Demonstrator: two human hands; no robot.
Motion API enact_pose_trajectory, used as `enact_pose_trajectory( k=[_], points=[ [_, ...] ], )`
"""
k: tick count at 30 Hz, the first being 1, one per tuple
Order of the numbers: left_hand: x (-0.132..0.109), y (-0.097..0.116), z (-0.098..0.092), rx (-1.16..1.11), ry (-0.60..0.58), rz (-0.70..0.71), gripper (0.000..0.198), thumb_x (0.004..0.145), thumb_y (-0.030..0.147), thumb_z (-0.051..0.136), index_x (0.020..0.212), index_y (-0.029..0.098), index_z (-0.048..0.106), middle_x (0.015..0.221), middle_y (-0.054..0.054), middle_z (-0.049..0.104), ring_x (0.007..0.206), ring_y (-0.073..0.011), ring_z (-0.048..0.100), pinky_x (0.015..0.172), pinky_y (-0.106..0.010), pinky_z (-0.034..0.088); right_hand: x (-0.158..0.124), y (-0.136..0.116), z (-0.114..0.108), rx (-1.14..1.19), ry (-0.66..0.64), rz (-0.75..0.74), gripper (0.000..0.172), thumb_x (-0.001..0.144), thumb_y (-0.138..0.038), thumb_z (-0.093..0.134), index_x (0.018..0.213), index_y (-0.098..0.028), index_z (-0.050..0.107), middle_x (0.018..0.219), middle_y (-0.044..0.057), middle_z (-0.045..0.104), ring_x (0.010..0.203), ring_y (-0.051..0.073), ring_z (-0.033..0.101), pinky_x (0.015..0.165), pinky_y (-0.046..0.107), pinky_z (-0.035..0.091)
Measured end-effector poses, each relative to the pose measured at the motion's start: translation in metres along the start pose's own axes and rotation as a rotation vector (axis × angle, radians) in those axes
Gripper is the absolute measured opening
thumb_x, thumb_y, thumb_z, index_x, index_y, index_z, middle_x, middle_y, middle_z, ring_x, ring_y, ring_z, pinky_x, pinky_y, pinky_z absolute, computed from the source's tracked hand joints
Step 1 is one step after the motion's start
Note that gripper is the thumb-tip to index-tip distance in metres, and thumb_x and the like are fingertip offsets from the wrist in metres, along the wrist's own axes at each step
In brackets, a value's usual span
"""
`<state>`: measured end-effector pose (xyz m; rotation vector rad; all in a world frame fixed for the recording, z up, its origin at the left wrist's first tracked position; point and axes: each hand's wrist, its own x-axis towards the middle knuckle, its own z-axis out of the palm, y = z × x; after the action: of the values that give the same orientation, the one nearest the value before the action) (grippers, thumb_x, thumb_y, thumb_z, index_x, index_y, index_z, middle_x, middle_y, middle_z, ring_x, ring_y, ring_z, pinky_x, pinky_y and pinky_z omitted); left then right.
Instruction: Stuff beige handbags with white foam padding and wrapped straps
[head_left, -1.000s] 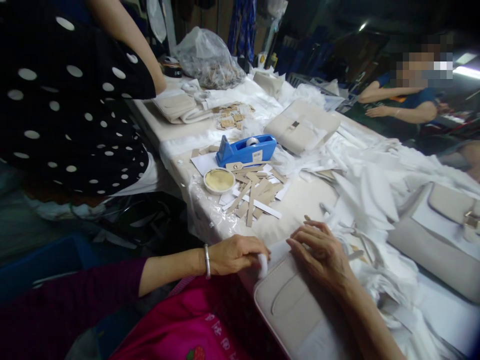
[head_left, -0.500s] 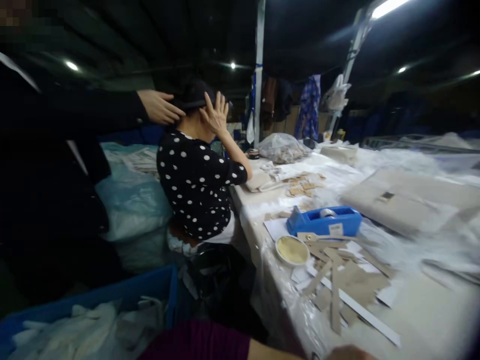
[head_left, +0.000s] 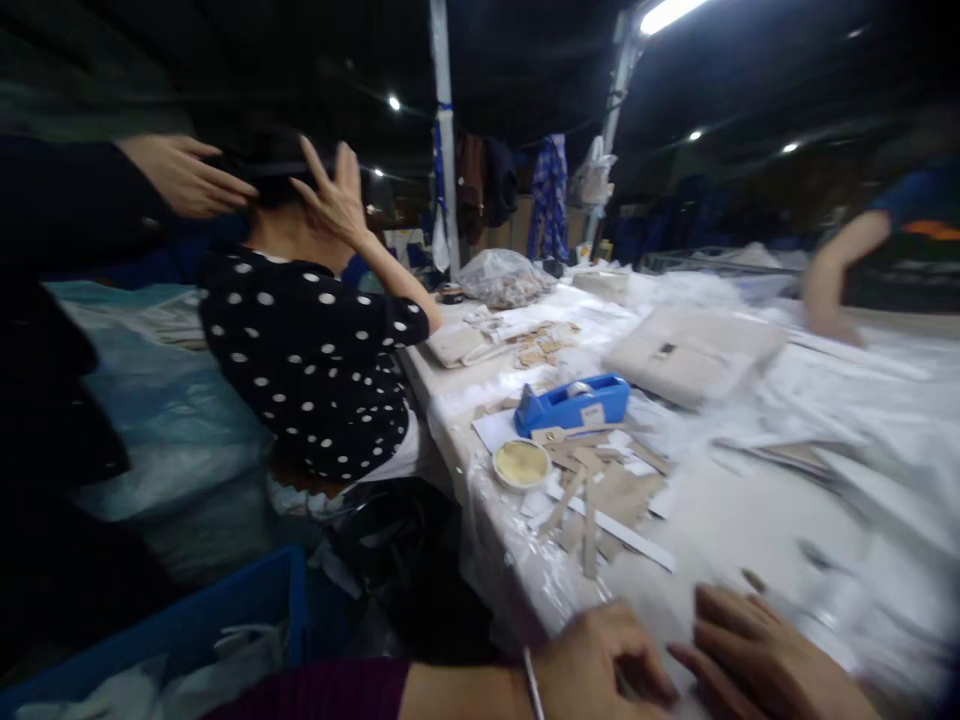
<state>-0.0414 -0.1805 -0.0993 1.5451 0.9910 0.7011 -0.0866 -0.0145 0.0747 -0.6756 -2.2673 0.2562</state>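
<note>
One left hand (head_left: 600,660) and one right hand (head_left: 765,650) sit side by side at the lower edge of view. Left fingers: curled inward. Right fingers: loosely bent, back of the hand upward. Blur hides the undersides of both sets; whether either grasps anything cannot be told. A bracelet (head_left: 533,685) encircles the wrist behind the left fingers. Table (head_left: 720,540): extends beyond both sets of fingers. Strips (head_left: 590,525): tan and white, in a loose pile just beyond the left fingers. Bin (head_left: 295,605): blue, well to the left of the left fingers. Tub (head_left: 521,463): beyond the left fingers, beside the strips; contents yellow. Dispenser (head_left: 574,405): blue, farther from the left fingers than the strips. Bag (head_left: 675,350): lying flat, clasp upward, well beyond the right fingers. Seated co-worker (head_left: 307,370): far left, well beyond the left fingers.
</note>
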Motion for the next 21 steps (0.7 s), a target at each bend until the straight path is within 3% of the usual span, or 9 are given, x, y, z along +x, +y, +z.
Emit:
enact_pose_trajectory(
  k=[2, 4, 7, 10, 14, 16, 18, 21],
  points=[
    [0.012, 0.006, -0.005, 0.013, -0.031, 0.065, 0.047, 0.059, 0.051, 0.079, 0.087, 0.015, 0.066, 0.106, -0.01, 0.059, 0.098, -0.0229, 0.055, 0.09, -0.036, 0.044, -0.103, 0.027, -0.012, -0.062, -0.066, 0.077, 0.043, 0.086, -0.041, 0.044, 0.051, -0.027, 0.024, 0.058, 0.004, 0.063, 0.079, 0.009, 0.06, 0.087, 0.004, 0.032],
    [0.028, 0.014, -0.008, -0.032, -0.163, 0.139, 0.071, 0.054, 0.044, 0.083, 0.115, 0.016, 0.059, 0.123, -0.011, 0.055, 0.115, -0.0266, 0.049, 0.102, -0.04, 0.037, -0.195, 0.035, -0.032, -0.119, -0.153, 0.154, 0.042, 0.089, -0.039, 0.045, 0.052, -0.024, 0.031, 0.061, 0.003, 0.061, 0.076, 0.01, 0.058, 0.086, 0.01, 0.036],
    [0.045, 0.021, 0.002, -0.199, -0.409, 0.189, 0.066, 0.057, 0.036, 0.082, 0.115, 0.014, 0.06, 0.12, -0.009, 0.06, 0.112, -0.0259, 0.053, 0.101, -0.039, 0.041, -0.276, 0.028, -0.062, -0.179, -0.231, 0.243, 0.04, 0.091, -0.035, 0.046, 0.054, -0.021, 0.04, 0.065, 0.003, 0.057, 0.073, 0.012, 0.054, 0.081, 0.02, 0.039],
    [0.048, 0.021, 0.017, -0.285, -0.454, 0.121, 0.044, 0.06, 0.028, 0.08, 0.099, 0.012, 0.067, 0.102, -0.006, 0.069, 0.097, -0.023, 0.061, 0.09, -0.035, 0.048, -0.297, 0.02, -0.079, -0.223, -0.283, 0.299, 0.034, 0.092, -0.027, 0.045, 0.059, -0.019, 0.047, 0.069, 0.002, 0.054, 0.07, 0.013, 0.048, 0.076, 0.028, 0.037],
    [0.044, 0.018, 0.024, -0.255, -0.386, 0.054, 0.041, 0.06, 0.016, 0.076, 0.099, 0.012, 0.068, 0.101, -0.005, 0.07, 0.098, -0.023, 0.061, 0.087, -0.032, 0.049, -0.29, 0.016, -0.08, -0.209, -0.326, 0.338, 0.031, 0.092, -0.022, 0.045, 0.061, -0.018, 0.049, 0.07, 0.001, 0.051, 0.068, 0.013, 0.045, 0.073, 0.031, 0.035],
    [0.043, 0.017, 0.024, -0.221, -0.35, 0.06, 0.044, 0.06, 0.013, 0.072, 0.104, 0.012, 0.066, 0.104, -0.005, 0.069, 0.101, -0.0236, 0.06, 0.089, -0.033, 0.047, -0.284, 0.015, -0.084, -0.146, -0.26, 0.333, 0.029, 0.092, -0.024, 0.045, 0.065, -0.018, 0.052, 0.073, 0.002, 0.052, 0.073, 0.014, 0.048, 0.074, 0.031, 0.038],
    [0.044, 0.016, 0.023, -0.204, -0.304, 0.06, 0.056, 0.061, 0.015, 0.072, 0.115, 0.013, 0.06, 0.108, -0.004, 0.067, 0.102, -0.0233, 0.059, 0.091, -0.033, 0.046, -0.278, 0.014, -0.1, -0.091, -0.059, 0.329, 0.021, 0.093, -0.026, 0.045, 0.079, -0.019, 0.059, 0.083, 0.004, 0.056, 0.082, 0.016, 0.052, 0.077, 0.031, 0.041],
    [0.044, 0.014, 0.024, -0.224, -0.306, -0.007, 0.077, 0.062, 0.025, 0.074, 0.132, 0.015, 0.044, 0.109, -0.004, 0.065, 0.096, -0.0222, 0.06, 0.088, -0.033, 0.047, -0.284, 0.007, -0.151, -0.162, 0.558, 0.422, 0.017, 0.092, -0.028, 0.046, 0.098, -0.021, 0.06, 0.099, 0.007, 0.059, 0.096, 0.018, 0.055, 0.087, 0.035, 0.043]
  ],
)
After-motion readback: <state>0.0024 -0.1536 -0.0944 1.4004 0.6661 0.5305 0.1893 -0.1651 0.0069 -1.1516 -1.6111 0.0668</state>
